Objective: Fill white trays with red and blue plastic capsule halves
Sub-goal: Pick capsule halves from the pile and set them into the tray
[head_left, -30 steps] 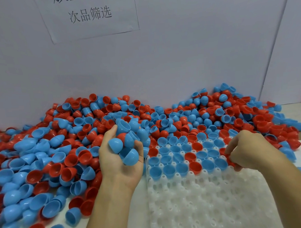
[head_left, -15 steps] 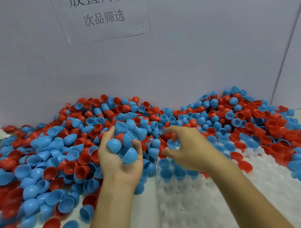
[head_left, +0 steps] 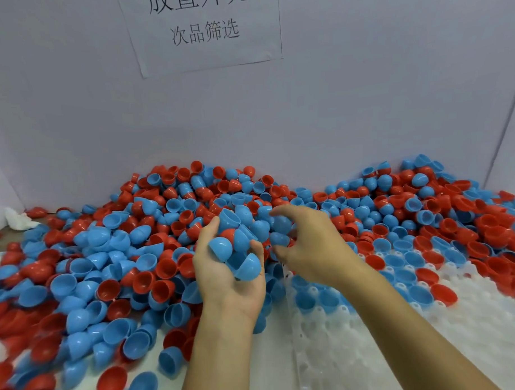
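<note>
Reaching back from the white tray (head_left: 402, 350), right hand (head_left: 307, 245), fingers apart, now at the left hand (head_left: 224, 269) cupping blue capsule halves (head_left: 237, 248); likely picking 1 for placing.

A heap of capsule halves (head_left: 153, 256) spreads along the foot of the back wall (head_left: 335, 119), on which a paper sign (head_left: 204, 30) hangs above it. The tray (head_left: 387, 350) lies at the front right, its far rows holding seated halves (head_left: 405, 277) and its far edge buried under the heap. The left hand (head_left: 227, 271), cupping a handful of halves (head_left: 240, 242), sits just left of the tray, and the right hand (head_left: 307, 245) hovers beside it over the tray's far left corner.
</note>
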Demonstrator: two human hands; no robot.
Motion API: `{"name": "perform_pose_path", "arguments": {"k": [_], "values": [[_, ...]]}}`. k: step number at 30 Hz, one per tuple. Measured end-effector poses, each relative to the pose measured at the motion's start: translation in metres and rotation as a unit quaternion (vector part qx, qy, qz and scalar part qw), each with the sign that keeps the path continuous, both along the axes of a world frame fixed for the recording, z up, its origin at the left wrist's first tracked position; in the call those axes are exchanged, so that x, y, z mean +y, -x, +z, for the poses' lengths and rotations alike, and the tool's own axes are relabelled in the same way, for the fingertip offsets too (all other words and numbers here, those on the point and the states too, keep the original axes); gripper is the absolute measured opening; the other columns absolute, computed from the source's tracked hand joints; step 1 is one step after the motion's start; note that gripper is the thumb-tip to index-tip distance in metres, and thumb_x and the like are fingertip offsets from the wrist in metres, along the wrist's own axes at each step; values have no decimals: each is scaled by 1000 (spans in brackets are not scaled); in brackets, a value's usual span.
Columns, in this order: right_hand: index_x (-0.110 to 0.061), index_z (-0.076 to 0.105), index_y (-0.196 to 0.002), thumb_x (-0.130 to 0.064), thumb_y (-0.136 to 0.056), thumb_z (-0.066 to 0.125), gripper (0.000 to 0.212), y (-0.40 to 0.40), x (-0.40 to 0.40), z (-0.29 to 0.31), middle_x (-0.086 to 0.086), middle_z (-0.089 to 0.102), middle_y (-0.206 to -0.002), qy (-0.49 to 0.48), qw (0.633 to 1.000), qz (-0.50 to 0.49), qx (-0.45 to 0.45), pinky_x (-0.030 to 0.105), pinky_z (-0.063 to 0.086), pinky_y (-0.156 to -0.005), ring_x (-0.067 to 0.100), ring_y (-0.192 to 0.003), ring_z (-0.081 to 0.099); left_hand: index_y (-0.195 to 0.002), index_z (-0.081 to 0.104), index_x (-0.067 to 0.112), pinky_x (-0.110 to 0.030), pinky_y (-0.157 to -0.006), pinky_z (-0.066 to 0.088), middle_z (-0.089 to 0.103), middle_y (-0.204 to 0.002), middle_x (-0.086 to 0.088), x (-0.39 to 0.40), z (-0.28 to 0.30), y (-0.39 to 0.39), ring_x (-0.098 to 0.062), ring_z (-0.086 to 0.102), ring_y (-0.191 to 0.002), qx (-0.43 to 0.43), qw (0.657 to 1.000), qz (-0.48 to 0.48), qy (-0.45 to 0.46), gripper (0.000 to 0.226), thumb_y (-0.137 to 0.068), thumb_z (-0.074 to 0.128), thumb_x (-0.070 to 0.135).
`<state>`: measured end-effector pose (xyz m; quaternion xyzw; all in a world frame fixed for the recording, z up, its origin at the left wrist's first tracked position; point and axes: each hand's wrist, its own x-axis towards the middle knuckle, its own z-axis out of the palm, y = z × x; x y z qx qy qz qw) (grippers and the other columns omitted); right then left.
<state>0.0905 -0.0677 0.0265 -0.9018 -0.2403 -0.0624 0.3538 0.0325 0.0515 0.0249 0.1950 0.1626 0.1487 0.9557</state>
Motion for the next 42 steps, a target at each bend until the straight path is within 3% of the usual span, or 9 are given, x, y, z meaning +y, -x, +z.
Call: {"name": "perform_pose_path", "arguments": {"k": [3,9,14,17,23,27,30,34,42], "values": [[-35,48,-133,-12,-81,76,63,12,-16,6,-16,54,-115,-63,998,14,-21,15,51,-72,9,-87,62,-77,68,14,-17,-45,47,62,-69,-2,-10,1,-1,-10,56,-53,2,1000,2,-18,23,-92,64,30],[-41,47,-99,-31,-70,90,52,37,-32,6,-20,55,-99,-157,988,5,-10,9,48,-70,-7,-92,55,-70,64,13,-19,-40,46,64,-63,-4,-35,0,0,-13,57,-43,4,998,-54,22,29,-92,61,31],[-49,59,-119,-18,-90,71,44,45,-43,8,-29,60,-112,-186,980,60,47,14,54,-83,-10,-103,60,-82,63,15,-17,-42,46,62,-70,-2,-32,-5,-2,-11,56,-51,28,999,-39,25,17,-92,64,29],[-53,55,-125,4,-96,49,64,44,-51,9,-29,59,-123,-161,983,81,44,16,56,-82,-13,-108,58,-86,62,17,-15,-44,47,61,-75,-2,-32,-6,-3,-10,55,-56,31,999,-23,12,13,-93,63,27],[-38,67,-123,-3,-86,74,52,37,-48,-5,-26,66,-101,-169,984,27,-46,10,48,-72,-2,-90,65,-88,61,17,-15,-45,48,61,-80,-2,-35,-8,-3,-10,56,-62,33,999,-36,2,13,-93,63,29],[-39,67,-123,0,-83,73,56,39,-38,-11,-33,61,-88,-211,974,9,-76,7,45,-71,-3,-92,60,-86,64,12,-15,-41,46,66,-74,-2,-41,-8,-3,-11,61,-54,28,998,-63,-6,19,-94,60,29],[-41,66,-122,2,-84,72,57,36,-44,-5,-21,64,-88,-230,970,-14,-80,6,46,-68,-6,-90,60,-81,61,13,-15,-39,44,62,-64,0,-43,-8,-3,-9,58,-47,33,997,-66,-12,21,-94,61,29],[-40,62,-125,1,-83,74,60,19,-111,14,-19,65,-90,-96,986,-110,-79,1,45,-61,-6,-83,62,-86,66,13,-17,-41,46,66,-71,-1,-42,-8,-3,-8,58,-55,27,996,-77,-17,17,-93,64,29],[-24,59,-130,13,-79,71,64,2,-187,-13,7,67,-115,93,939,-318,95,35,57,-76,21,-90,59,-92,68,12,-16,-44,48,63,-81,-3,-43,-9,-4,-9,54,-65,26,995,-89,-24,18,-91,66,29]]}}
